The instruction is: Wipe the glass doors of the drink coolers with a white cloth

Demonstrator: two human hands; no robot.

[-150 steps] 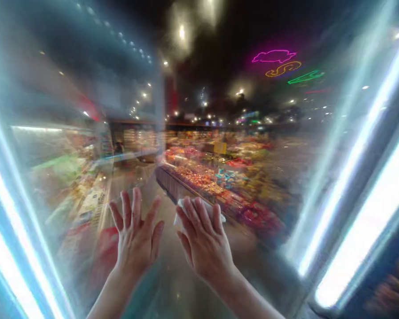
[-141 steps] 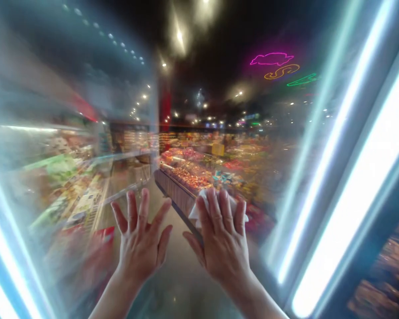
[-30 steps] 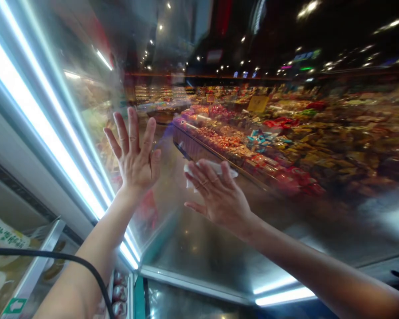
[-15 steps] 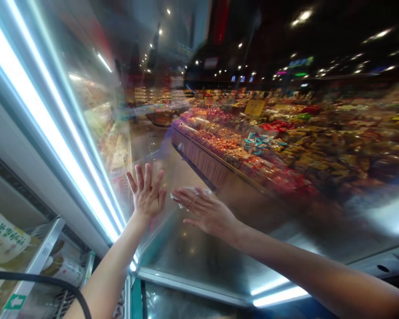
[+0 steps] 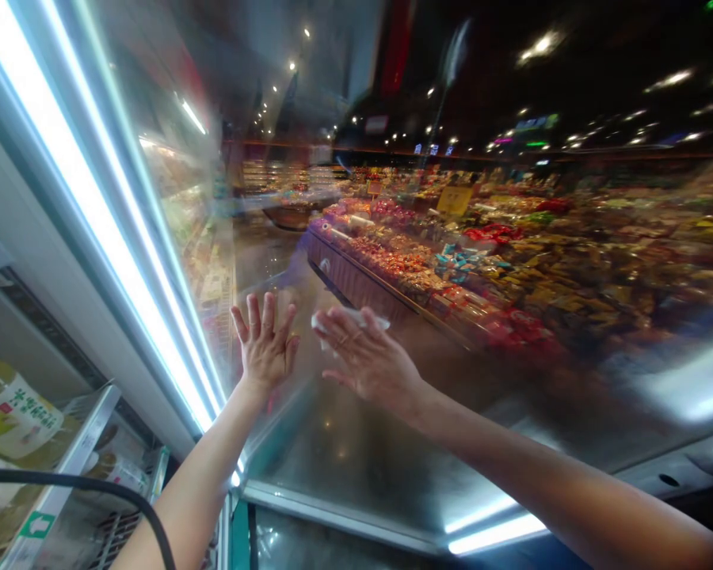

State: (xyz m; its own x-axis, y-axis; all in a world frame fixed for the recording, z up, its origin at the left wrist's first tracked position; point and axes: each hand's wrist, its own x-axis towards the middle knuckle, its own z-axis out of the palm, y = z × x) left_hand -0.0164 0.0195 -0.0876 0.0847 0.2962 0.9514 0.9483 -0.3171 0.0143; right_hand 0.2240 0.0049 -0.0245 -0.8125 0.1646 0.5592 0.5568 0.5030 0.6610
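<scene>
At center frame, a person's right hand (image 5: 371, 360) holds a white cloth (image 5: 383, 323) under its fingers against a glass pane (image 5: 345, 451), the left hand (image 5: 265, 354) spread wide alongside.

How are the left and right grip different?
The left grip shows no cloth under it; the right grip covers part of a white cloth. The left grip's fingers point up, while the right grip's slant toward the left one. Both are open, backs facing us.
</scene>
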